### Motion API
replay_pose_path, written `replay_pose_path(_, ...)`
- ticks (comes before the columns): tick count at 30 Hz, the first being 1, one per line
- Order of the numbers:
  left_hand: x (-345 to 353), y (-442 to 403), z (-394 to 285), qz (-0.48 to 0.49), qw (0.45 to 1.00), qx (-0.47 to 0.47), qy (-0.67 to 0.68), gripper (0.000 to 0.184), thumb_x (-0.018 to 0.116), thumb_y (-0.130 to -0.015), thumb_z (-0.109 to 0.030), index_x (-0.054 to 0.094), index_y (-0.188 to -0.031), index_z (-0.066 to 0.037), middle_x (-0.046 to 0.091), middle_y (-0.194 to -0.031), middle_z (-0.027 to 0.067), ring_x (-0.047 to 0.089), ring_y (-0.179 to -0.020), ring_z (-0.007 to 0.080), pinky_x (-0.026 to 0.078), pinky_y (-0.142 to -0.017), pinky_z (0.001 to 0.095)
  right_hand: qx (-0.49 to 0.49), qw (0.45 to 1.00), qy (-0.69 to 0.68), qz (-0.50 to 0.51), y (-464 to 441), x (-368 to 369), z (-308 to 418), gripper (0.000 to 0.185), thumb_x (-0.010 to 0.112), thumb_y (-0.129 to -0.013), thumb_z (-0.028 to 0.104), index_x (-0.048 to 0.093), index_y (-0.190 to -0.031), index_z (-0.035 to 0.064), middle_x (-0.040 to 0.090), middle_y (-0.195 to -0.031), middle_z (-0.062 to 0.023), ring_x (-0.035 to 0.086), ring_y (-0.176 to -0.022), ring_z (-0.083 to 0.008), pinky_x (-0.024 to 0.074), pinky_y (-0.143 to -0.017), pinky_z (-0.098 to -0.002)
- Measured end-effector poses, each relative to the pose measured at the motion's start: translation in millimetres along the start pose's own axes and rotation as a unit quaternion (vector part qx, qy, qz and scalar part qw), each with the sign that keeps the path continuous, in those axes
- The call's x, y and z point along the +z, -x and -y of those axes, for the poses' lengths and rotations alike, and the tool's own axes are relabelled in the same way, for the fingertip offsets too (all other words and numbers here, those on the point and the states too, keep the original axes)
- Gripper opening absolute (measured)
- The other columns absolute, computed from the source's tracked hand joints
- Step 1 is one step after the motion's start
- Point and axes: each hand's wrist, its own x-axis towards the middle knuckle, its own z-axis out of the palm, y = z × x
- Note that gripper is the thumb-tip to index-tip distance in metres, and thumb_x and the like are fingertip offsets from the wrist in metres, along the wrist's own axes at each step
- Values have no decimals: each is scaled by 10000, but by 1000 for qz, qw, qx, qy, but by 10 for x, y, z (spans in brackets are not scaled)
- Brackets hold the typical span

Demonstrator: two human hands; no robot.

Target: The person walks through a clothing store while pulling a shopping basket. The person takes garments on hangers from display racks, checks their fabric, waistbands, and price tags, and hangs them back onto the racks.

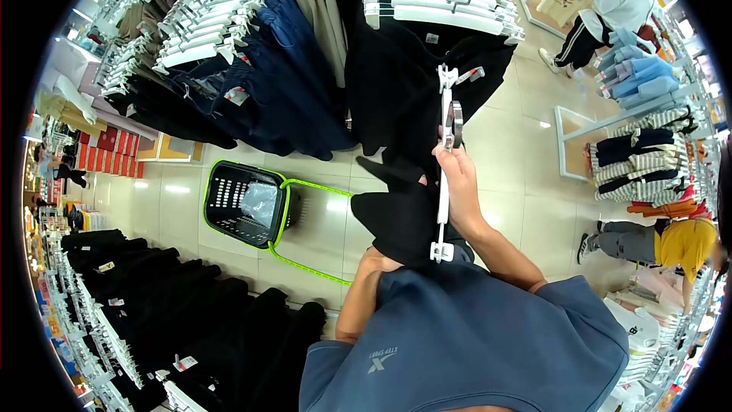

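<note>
Glossy cream tile floor [507, 191]; black basket [229, 193] standing on it; red boxes [107, 154] far left, apparently on floor too.

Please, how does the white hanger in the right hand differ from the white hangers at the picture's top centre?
The held hanger is gripped in the right hand; the top hangers hang together in a row. The held hanger runs up the picture; the top hangers run across it. Both are white clip hangers.

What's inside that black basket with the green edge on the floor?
Inside the basket there's a pale, shiny package that looks like plastic. You can't see what's underneath the package, because it covers that part, and I can't tell what's wrapped in it.
</note>
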Motion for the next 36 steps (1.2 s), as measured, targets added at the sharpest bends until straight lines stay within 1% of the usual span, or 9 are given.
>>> replay_pose_path(5, 4, 224, 1103, 125, 933, -156, 299, 904, 672, -751, -142, 140, -1477, -64, 525, -1095, 84, 509, -944, 198, 400, -860, 289, 6, 999, -28, -31, 36, 121, 60, 284, 454, -936, 224, 400, -1121, 16, 422, -1014, -68, 534, -495, -146, 504, -454, -272)
replay_pose_path(6, -54, 165, 650, 104, 962, -111, 227, 910, 667, -747, -135, 133, -1479, -65, 513, -1039, 65, 490, -885, 177, 394, -815, 276, 10, 997, -63, -43, 33, 173, 158, 323, 447, -936, 232, 354, -1160, 19, 420, -976, -81, 489, -345, -208, 469, -365, -285)
replay_pose_path(9, -110, -8, -413, -17, 996, -50, 74, 836, 656, -727, -97, 229, -1444, -54, 517, -882, 33, 475, -738, 132, 394, -700, 249, -87, 990, 19, -112, -239, -82, -144, 283, 456, -941, 238, 396, -1117, 25, 400, -936, -41, 484, -645, -121, 478, -478, -271)
replay_pose_path(10, -44, -55, -543, -78, 991, -63, 85, 758, 654, -715, -72, 339, -1404, -39, 544, -837, 40, 497, -708, 130, 408, -675, 250, -97, 983, 54, -144, -206, -25, -67, 247, 467, -943, 235, 437, -1071, 27, 392, -938, -28, 397, -790, -92, 433, -683, -271)
replay_pose_path(14, -34, -298, -836, -256, 960, -44, -102, 213, 667, -671, -19, 622, -878, 1, 538, -584, 28, 531, -543, 138, 429, -544, 284, -111, 979, 70, -157, -194, 78, -31, 239, 529, -915, 206, 473, -1008, -6, 375, -1124, -73, 437, -866, -107, 396, -808, -268)
replay_pose_path(23, -9, -75, -220, -354, 934, 36, 7, 178, 619, -769, -18, 580, -943, -29, 592, -844, 40, 572, -800, 177, 440, -743, 264, -192, 972, 131, -24, -32, -22, 90, 351, 565, -853, 177, 523, -1139, -22, 259, -1376, -125, 423, -1114, -183, 373, -939, -325)
replay_pose_path(29, -342, -85, -297, -451, 872, 62, 181, 239, 594, -776, 49, 544, -995, -33, 578, -913, 26, 547, -845, 121, 433, -780, 259, -252, 947, 200, 6, -276, -506, 132, 340, 562, -834, 30, 510, -1169, 6, 472, -1271, -128, 494, -1112, -208, 435, -910, -332)
replay_pose_path(31, -415, -26, -248, -456, 861, 78, 211, 259, 595, -791, 52, 539, -1035, -15, 579, -925, 39, 552, -854, 129, 445, -800, 261, -275, 922, 252, -107, -414, -737, 123, 421, 582, -844, 81, 465, -1243, 13, 458, -1294, -128, 490, -1129, -213, 428, -928, -332)
replay_pose_path(36, -559, 7, -419, -454, 866, 116, 175, 214, 595, -820, -7, 549, -1029, -9, 580, -908, 42, 556, -834, 128, 457, -779, 262, -169, 960, 221, 2, -861, -1015, -25, 684, 576, -871, 376, 311, -1387, 13, 436, -1334, -138, 445, -1197, -238, 328, -1019, -354)
